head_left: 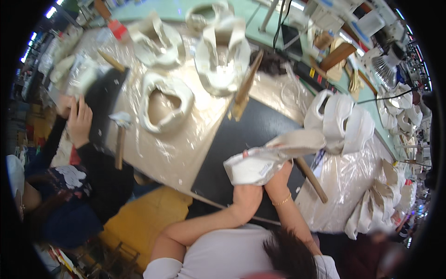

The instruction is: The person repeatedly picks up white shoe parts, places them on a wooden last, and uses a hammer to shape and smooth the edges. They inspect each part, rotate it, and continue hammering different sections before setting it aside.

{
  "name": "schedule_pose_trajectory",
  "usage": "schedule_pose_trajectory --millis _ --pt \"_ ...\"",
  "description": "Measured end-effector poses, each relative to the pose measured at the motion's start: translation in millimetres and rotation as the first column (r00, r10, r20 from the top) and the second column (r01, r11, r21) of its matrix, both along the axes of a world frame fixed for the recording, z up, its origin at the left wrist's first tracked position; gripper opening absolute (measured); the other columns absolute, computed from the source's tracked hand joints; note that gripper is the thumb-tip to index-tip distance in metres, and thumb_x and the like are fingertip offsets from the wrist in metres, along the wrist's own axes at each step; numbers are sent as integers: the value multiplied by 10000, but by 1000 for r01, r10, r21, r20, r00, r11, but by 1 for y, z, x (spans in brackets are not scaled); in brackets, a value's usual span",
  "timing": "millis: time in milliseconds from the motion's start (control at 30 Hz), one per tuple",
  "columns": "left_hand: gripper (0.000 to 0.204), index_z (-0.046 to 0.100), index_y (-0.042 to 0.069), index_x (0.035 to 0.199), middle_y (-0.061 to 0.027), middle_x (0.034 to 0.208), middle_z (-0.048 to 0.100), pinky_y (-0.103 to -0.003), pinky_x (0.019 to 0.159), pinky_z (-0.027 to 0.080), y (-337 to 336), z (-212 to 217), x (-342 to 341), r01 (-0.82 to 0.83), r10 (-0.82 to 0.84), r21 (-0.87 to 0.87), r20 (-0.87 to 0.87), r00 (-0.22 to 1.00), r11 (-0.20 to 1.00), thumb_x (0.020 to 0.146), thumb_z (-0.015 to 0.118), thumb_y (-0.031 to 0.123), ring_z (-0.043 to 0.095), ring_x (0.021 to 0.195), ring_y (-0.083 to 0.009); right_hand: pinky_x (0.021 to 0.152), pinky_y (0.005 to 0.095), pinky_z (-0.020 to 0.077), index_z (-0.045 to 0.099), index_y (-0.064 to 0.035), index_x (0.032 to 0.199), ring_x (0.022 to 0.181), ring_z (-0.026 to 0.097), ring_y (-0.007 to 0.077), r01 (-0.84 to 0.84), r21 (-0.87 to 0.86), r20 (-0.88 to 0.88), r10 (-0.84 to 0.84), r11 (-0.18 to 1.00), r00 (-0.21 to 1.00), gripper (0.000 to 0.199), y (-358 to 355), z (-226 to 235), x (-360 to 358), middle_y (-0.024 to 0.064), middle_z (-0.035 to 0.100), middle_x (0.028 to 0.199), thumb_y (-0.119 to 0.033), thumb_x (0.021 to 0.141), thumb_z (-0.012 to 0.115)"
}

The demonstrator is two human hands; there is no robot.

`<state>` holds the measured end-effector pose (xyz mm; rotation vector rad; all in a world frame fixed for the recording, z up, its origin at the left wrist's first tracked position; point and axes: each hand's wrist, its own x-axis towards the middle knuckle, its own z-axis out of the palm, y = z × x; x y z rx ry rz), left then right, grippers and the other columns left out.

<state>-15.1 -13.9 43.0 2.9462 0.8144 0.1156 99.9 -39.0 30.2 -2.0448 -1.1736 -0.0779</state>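
In front of me I hold a white shoe upper [253, 168] above a black board [218, 160]. My left hand [246, 199] grips its lower left part from underneath. My right hand [279, 180], with a gold bracelet at the wrist, is closed on it near the middle. The upper hides most of the fingers of both hands. Its long beige end stretches away to the right. Beside my right hand lies a wooden handle [312, 180], its far end covered by the upper. A stained wooden tool [248, 88] rests at the board's far edge.
White shoe uppers [222, 58] stand at the back, with one ring-shaped upper [165, 102] nearer. More uppers [341, 122] are grouped at right, others [378, 200] at far right. A co-worker's hands [80, 120] work at left. A handled tool [120, 144] lies on the plastic sheet [174, 158].
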Motion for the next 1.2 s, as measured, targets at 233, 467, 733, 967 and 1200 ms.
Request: schedule_pose_trajectory --millis 233,467,733,967,1200 --pt "475 639 8 1208 -185 1193 644 -500 1012 417 9 -13 -2 -29 34 -31 159 987 999 800 626 249 595 1130 -364 691 443 517 722 -41 881 761 664 360 86 -45 -38 -88 995 995 202 6 -1 -1 169 690 821 -198 769 662" --pt "545 531 28 1364 -188 1375 537 -541 1098 315 16 -19 -5 -86 82 -39 -80 993 996 880 558 279 492 1283 -365 678 451 513 725 -37 922 757 656 367 -15 4 -9 15 1000 1000 239 22 0 -2 167 691 822 -208 769 660" --pt "594 432 87 1450 -149 1459 456 -561 1120 255 18 -24 10 -97 99 22 -143 985 995 932 477 374 420 1341 -344 782 446 507 659 4 1081 978 607 395 -268 -139 10 272 953 962 299 -4 28 2 218 609 1163 -102 810 592" --pt "685 406 99 1468 -132 1456 458 -570 1109 272 16 -22 10 23 25 170 -275 961 985 923 463 510 426 1325 -347 758 377 511 685 8 968 877 586 283 -285 -230 288 345 931 894 294 -7 39 11 146 626 971 -111 713 599" --pt "711 501 78 1395 -160 1371 534 -574 1049 342 19 -14 14 -6 36 227 -129 991 974 852 550 534 499 1253 -361 678 384 514 697 -12 956 812 618 270 -230 -186 249 272 955 930 284 4 14 20 122 658 878 -133 715 607"
